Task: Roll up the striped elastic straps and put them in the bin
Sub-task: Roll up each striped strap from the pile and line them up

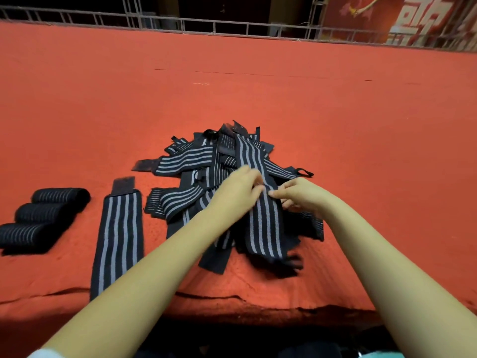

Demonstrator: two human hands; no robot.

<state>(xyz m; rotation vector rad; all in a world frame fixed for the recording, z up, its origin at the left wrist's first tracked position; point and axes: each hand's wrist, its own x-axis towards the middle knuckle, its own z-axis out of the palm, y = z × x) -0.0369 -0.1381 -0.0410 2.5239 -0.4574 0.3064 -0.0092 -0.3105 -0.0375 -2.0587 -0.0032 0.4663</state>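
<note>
Centrally, both hands meet over the pile of striped straps [185,161] on the red cloth [258,86]. The left hand [236,188] and right hand [303,196] each pinch the top strap [263,223] with curled fingertips, apparently to draw it clear of the heap for rolling. At 8 o'clock a flat strap [117,236] lies straightened, and at 9 o'clock three finished rolls [38,213] sit grouped. No bin is visible.
</note>
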